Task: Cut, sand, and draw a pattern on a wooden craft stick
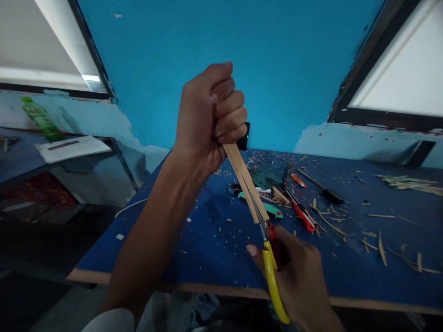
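Left fingers [231,115] clench a wooden strip [238,161], already split below them around scissors [271,272] the right fingers [290,240] grip; its covered top remains unclear.

Cutter [272,210] on table [204,263] behind scissors [272,276], bottle [41,119] at left, perhaps a phone [246,137] at back.

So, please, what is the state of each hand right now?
Left hand: closed, holding a flat, tan, split wood-like strip.
Right hand: closed, holding yellow-and-red-handled metal scissors.
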Demonstrator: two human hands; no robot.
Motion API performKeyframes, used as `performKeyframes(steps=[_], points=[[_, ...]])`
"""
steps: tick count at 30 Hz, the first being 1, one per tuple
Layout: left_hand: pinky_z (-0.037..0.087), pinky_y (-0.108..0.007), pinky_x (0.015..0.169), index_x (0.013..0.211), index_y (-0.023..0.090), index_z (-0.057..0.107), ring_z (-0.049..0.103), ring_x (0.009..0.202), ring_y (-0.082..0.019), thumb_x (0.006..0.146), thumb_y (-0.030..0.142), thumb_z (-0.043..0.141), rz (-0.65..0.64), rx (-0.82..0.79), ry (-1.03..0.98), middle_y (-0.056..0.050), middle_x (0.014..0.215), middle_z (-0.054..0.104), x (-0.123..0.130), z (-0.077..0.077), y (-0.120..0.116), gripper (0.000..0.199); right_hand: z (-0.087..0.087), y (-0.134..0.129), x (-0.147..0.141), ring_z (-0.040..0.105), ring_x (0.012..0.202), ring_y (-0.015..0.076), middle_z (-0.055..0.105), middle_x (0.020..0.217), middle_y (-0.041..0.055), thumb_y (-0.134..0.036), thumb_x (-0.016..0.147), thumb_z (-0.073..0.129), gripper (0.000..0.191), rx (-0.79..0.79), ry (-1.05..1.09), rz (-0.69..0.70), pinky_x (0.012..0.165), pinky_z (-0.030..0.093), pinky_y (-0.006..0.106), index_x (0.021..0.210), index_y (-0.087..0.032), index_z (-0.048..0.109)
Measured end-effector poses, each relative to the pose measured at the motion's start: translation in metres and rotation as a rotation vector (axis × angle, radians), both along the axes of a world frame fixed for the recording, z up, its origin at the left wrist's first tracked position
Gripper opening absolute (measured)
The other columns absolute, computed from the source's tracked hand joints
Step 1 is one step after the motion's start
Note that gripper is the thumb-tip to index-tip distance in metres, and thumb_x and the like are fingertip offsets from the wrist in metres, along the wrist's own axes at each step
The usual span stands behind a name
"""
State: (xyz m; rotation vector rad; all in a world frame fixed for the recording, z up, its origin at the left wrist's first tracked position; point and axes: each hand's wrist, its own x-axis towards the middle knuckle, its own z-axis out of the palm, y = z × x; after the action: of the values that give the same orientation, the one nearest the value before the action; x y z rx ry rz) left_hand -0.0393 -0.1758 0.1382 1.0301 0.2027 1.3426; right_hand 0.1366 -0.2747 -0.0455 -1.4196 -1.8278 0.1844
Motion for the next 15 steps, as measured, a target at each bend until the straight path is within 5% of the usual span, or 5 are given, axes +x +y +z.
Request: performKeyframes(steps=[5,9,15], points=[[0.019,-0.019,0.032,0.064,0.024,0.012,0.018,0.034,-0.005,0.111,0.026,0.028,-0.031,0.022,-0.009,0.008,0.049,0.013,0.0018,-0.001,0.0026,0.05,-0.0055,-0.0007,-0.0003,0.035,0.044,0.0087,0.036,0.054,-0.0082,-0.049,0.091,0.066,0.042,0.054,-0.007,0.001,0.042,0.031,0.022,0.067,-0.024,0.043],[0.033,-0.02,0.04,0.064,0.021,0.027,0.028,0.041,-0.005,0.113,0.033,0.019,-0.056,0.07,-0.035,0.006,0.057,0.019,0.0027,-0.0034,0.0036,0.051,-0.0051,0.0004,0.0011,0.035,0.044,0.009,0.035,0.053,-0.0084,-0.048,0.091,0.066,0.041,0.072,-0.014,-0.019,0.042,0.03,0.022,0.067,-0.024,0.044],[0.052,-0.03,0.066,0.082,0.014,0.048,0.054,0.069,-0.014,0.111,0.031,0.022,0.118,0.221,0.121,-0.004,0.078,0.043,0.0062,-0.0072,0.0045,0.043,-0.0035,0.0032,0.0035,0.036,0.043,0.0088,0.039,0.052,-0.0078,-0.048,0.091,0.066,0.041,0.087,-0.006,-0.042,0.043,0.031,0.022,0.066,-0.023,0.046]])
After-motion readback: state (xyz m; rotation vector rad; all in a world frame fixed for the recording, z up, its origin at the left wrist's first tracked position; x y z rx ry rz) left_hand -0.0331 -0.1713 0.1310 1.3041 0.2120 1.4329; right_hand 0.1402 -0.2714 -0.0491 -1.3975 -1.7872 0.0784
